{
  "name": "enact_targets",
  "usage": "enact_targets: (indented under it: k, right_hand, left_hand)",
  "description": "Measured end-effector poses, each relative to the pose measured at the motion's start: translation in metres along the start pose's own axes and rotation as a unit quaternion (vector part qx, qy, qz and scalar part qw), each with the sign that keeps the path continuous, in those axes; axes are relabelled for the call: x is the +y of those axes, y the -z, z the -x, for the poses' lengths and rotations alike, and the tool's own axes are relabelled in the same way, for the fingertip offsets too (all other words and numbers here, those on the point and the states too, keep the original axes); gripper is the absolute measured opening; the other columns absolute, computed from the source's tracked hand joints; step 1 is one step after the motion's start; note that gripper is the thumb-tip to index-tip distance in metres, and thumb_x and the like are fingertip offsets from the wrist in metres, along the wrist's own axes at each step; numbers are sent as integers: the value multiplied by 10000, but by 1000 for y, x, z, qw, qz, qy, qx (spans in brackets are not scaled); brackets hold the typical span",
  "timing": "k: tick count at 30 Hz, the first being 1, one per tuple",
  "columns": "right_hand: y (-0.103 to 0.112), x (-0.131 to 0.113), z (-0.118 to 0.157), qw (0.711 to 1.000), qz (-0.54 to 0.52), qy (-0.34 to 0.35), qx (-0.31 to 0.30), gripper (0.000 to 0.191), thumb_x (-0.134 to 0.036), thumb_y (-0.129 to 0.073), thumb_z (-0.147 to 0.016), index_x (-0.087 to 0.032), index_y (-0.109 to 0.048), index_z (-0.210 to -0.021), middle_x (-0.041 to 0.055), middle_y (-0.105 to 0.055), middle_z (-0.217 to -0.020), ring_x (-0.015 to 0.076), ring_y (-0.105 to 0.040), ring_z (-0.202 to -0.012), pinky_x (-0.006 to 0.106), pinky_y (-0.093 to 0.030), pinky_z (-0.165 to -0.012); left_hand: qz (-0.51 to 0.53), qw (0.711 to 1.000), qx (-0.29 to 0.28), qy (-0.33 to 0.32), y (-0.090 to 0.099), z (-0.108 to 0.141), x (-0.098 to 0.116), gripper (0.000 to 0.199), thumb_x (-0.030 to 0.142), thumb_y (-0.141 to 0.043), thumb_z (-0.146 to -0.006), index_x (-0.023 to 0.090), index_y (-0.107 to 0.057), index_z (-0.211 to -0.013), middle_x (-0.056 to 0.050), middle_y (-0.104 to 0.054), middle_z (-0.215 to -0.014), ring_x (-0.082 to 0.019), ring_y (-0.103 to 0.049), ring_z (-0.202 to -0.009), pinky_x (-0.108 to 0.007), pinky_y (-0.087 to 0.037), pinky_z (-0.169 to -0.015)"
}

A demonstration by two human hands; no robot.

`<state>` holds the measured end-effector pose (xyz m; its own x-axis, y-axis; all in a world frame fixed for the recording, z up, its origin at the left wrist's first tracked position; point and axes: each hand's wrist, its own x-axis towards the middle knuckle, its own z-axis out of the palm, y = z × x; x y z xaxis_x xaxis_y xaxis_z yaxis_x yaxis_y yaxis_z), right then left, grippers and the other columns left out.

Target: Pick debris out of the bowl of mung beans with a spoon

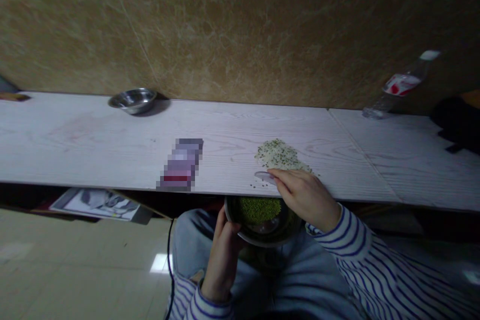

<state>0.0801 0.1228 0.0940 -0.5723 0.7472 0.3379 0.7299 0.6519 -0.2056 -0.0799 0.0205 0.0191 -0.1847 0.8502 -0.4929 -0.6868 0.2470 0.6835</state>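
Observation:
Below the table's front edge, my left hand point(224, 242) grips the left rim of a metal bowl point(258, 241) held over my lap. Green mung beans point(258, 209) lie inside it, and the table edge hides its far side. Over the front of the table, my right hand point(305, 195) is closed on what looks like a clear plastic spoon point(264, 177), its oval end pointing left; the fingers hide the rest. Just beyond that hand spreads a pile of white rice grains mixed with green beans point(279, 155). A few loose beans lie near the edge.
A second metal bowl point(134, 101) stands at the back left by the wall. A blurred-out phone-shaped object point(182, 164) lies left of the pile. At the back right are a plastic bottle point(401, 85) and a dark item point(457, 122). Below the tabletop is an open shelf point(144, 216).

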Motion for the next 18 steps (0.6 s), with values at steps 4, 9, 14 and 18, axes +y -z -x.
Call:
enact_targets:
  k: [4, 9, 14, 18]
  right_hand:
    - [2, -10, 0, 999, -27, 39, -17, 310, -107, -445, -905, -153, -638, -1144, 80, -728, -1041, 212, -675, -922, 384, -522, -839]
    - [6, -13, 5, 994, -65, 80, -32, 305, -102, -447, -909, -175, -637, -1136, 54, -725, -1064, 186, -670, -946, 373, -511, -848]
    - [11, -2, 14, 996, -63, 56, -1, 291, -114, -453, -905, -178, -655, -1105, 58, -731, -1046, 190, -683, -916, 373, -531, -827]
    - [15, 10, 26, 997, -64, 25, 43, 284, -143, -467, -904, -201, -665, -1100, 48, -734, -1041, 182, -687, -916, 358, -550, -826]
  left_hand:
    - [5, 1000, -2, -2, 2, 0, 1, 594, 200, -536, -686, 271, -501, -1275, -53, -596, -1239, -266, -541, -1089, -360, -484, -803]
    - [5, 1000, 15, -6, 0, 1, 2, 599, 210, -558, -674, 262, -513, -1268, -62, -614, -1207, -264, -562, -1055, -364, -486, -797]
    - [1, 1000, 14, -2, 3, 3, -1, 617, 214, -580, -673, 278, -514, -1283, -47, -618, -1194, -248, -561, -1042, -338, -481, -789]
    - [-11, 1000, 11, -23, 12, 7, -5, 624, 193, -568, -702, 288, -499, -1315, -40, -579, -1258, -209, -558, -1004, -284, -471, -733]
